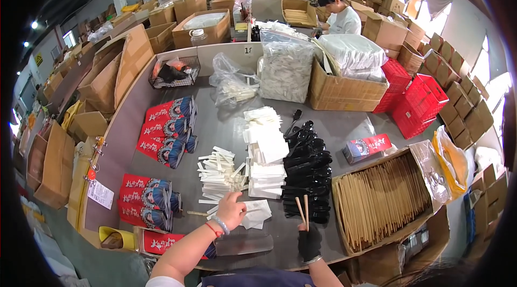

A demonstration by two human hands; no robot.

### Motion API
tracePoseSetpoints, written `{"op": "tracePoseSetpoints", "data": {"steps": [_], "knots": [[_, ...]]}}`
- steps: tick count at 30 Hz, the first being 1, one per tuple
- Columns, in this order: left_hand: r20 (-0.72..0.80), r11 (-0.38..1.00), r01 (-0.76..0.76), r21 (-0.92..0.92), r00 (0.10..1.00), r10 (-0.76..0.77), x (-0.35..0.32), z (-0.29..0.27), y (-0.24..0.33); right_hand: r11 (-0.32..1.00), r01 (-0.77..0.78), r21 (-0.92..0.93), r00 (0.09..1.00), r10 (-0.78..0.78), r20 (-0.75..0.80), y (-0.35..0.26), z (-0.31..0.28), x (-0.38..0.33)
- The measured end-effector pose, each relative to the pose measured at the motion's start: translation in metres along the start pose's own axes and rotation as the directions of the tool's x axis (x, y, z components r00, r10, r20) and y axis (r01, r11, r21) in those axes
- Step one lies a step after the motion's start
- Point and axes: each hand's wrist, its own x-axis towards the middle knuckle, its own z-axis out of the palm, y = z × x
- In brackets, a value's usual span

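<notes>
My right hand (309, 243), in a dark fingerless glove, grips a pair of wooden chopsticks (303, 210) that point up and away. It is at the near end of a long row of black plastic spoons (307, 171). My left hand (231, 212) has its fingers curled down at a loose white napkin (259, 214); what is between them is hidden. Beyond it lies a heap of slim white paper packets (218, 171). Stacked white napkins (266, 144) run between the packets and the spoons. A clear plastic sleeve (245, 244) lies below my left forearm.
On the right, an open carton (339, 201) is full of chopsticks. Red printed pouches (161, 136) lie in groups at the left. A red printed box (368, 148), a bag of white packets (285, 68) and red baskets (417, 106) stand farther off. Other people work beyond the partition.
</notes>
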Motion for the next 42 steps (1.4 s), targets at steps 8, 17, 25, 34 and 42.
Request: {"op": "tracePoseSetpoints", "data": {"steps": [8, 17, 25, 34, 42], "knots": [[0.08, 1.0, -0.023, 0.01, 0.997, 0.022, -0.027, 0.03, -0.002, 0.898, 0.197, -0.394, 0.98, -0.186, 0.068, -0.037, -0.02, 0.048], [0.134, 0.999, 0.051, 0.013, 0.99, -0.053, -0.024, 0.014, 0.005, 0.857, 0.236, -0.459, 0.969, -0.168, 0.183, -0.044, -0.023, 0.057], [0.239, 0.971, 0.231, -0.056, 0.948, -0.212, -0.022, 0.008, 0.008, 0.829, 0.314, -0.463, 0.947, -0.241, 0.211, -0.028, -0.02, 0.063], [0.216, 0.975, 0.218, -0.053, 0.955, -0.202, -0.022, 0.008, 0.01, 0.79, 0.328, -0.519, 0.942, -0.235, 0.238, -0.042, -0.024, 0.064], [0.275, 0.963, 0.258, -0.072, 0.934, -0.23, -0.027, 0.011, 0.004, 0.766, 0.328, -0.553, 0.929, -0.154, 0.338, -0.037, -0.026, 0.063]]}}
